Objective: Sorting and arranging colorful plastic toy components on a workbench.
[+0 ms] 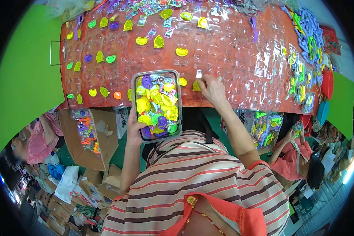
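A clear rectangular plastic box [178, 106] is in my left hand [135, 128], fingers along its left side and thumb near its lower corner. Inside lie small yellow, purple and green plastic toy pieces, with a few printed packets. My right hand [214, 91] reaches over the table's near edge, thumb and forefinger pinched at a translucent yellow plastic piece [196, 85]. That piece lies at a clear blister tray [228, 59]; the fingers partly cover it. Close by on its left is a glossy yellow piece [183, 82].
Clear moulded trays cover the red table [145, 57], many pockets on the left holding coloured pieces. Small packets [145, 10] pile at the far edge; blue pieces [308, 31] heap at the far right. Open cartons [92, 137] stand below the near edge. Co-workers [293, 153] sit on both sides.
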Tool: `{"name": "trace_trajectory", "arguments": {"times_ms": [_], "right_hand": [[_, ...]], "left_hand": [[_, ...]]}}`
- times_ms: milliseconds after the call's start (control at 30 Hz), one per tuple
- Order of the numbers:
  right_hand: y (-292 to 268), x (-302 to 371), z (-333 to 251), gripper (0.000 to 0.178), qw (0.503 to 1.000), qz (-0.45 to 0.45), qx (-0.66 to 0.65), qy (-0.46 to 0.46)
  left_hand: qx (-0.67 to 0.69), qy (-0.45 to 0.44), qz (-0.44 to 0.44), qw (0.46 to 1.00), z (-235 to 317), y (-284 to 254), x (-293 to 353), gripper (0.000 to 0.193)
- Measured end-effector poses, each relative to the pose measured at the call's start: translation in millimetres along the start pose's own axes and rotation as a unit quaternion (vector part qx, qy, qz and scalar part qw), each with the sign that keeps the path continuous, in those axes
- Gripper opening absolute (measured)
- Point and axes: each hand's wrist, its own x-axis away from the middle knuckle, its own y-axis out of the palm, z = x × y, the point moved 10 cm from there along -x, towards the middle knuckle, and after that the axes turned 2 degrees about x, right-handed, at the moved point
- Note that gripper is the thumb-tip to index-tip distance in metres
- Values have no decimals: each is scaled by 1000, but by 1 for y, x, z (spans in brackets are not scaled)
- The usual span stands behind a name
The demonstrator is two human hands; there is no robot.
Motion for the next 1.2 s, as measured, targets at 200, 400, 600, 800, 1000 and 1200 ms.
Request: {"name": "trace_trajectory", "arguments": {"times_ms": [200,400,600,800,1000,1200], "right_hand": [[-41,21,-111,12,972,40,-109,-203],[-32,31,-144,19,975,26,47,-218],[-32,49,-156,20,977,-24,21,-209],[-47,54,-171,25,982,12,9,-189],[-39,8,-156,40,975,71,124,-173],[-22,2,-154,15,964,49,68,-253]], "left_hand": [[-38,-2,-9,999,1,11,-7,99],[-45,-5,-75,996,10,37,-18,97],[-27,-12,-101,994,16,47,-32,93],[-24,-12,-101,994,18,52,-42,91],[-24,5,-110,994,10,74,-43,95],[-39,24,-53,998,-2,63,-34,96]]}}
